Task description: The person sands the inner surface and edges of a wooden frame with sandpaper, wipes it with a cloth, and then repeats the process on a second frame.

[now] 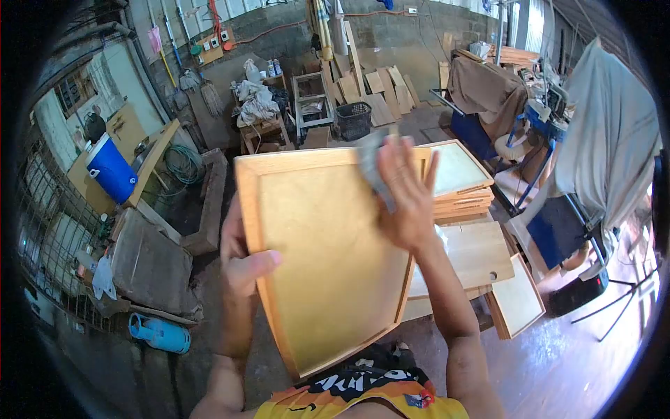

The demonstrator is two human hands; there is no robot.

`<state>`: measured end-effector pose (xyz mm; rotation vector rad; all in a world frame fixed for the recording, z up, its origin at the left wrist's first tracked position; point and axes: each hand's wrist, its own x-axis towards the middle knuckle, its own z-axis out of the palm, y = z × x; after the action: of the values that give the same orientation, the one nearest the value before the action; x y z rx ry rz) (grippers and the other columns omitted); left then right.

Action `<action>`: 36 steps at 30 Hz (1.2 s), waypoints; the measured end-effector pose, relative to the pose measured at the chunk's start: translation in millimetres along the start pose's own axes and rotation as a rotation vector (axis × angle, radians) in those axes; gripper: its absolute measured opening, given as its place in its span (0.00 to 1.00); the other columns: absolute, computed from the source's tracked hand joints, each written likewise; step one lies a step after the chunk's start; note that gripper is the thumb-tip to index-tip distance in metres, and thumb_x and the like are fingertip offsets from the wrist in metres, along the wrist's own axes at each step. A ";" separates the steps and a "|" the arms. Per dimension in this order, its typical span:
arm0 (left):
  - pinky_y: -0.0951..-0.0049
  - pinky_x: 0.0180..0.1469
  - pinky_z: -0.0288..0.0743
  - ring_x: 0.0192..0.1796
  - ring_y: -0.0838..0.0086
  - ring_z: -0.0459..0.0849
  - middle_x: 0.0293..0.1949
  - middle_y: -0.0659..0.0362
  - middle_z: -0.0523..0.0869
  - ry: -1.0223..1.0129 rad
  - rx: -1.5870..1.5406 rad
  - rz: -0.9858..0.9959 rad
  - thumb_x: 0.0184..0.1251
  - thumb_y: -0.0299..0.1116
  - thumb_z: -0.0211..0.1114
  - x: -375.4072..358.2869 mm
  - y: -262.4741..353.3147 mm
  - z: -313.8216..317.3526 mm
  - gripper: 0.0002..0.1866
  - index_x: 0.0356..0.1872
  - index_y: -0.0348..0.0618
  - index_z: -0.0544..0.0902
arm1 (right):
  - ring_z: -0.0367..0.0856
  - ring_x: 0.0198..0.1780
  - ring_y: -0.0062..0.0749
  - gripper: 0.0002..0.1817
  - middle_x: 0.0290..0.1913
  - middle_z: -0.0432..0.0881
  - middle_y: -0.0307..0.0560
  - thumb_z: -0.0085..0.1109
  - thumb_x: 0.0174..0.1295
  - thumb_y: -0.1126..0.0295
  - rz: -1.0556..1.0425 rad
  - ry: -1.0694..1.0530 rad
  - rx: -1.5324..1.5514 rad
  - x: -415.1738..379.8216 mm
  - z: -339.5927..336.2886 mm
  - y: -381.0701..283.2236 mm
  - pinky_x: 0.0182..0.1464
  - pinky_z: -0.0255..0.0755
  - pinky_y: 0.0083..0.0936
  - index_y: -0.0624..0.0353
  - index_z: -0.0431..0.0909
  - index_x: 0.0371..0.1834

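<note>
A shallow wooden tray (328,251) with a raised light-wood rim stands tilted up before me, its inner panel facing me. My left hand (244,255) is closed on its left rim, thumb over the front and fingers behind. At the upper right corner, my right hand (407,199) presses a grey cloth (375,167) against the rim; hand and cloth are smeared by motion. Just behind the right hand, a stack of similar wooden trays (460,169) with pale panels lies on a work surface.
A wooden board (474,255) and another pale-panelled tray (518,297) lie to the right. A blue gas cylinder (159,333) lies on the floor at left, below a blue cooler (112,167). Wood offcuts (380,94) and a black basket (354,120) are by the back wall. Draped cloth (607,126) hangs at right.
</note>
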<state>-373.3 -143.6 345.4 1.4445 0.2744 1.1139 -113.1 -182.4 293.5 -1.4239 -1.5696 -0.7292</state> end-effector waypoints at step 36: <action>0.78 0.55 0.71 0.53 0.79 0.78 0.57 0.55 0.79 -0.109 0.347 0.263 0.74 0.43 0.60 3.6 -10.3 16.7 0.29 0.65 0.30 0.68 | 0.59 0.77 0.39 0.33 0.75 0.65 0.50 0.52 0.60 0.73 -0.434 -0.036 0.158 30.6 -18.9 -58.4 0.78 0.43 0.44 0.58 0.64 0.73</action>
<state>-354.6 -149.2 341.4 1.8851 0.2107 1.2353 -165.1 -194.8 336.5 -0.9952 -1.9472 -0.8088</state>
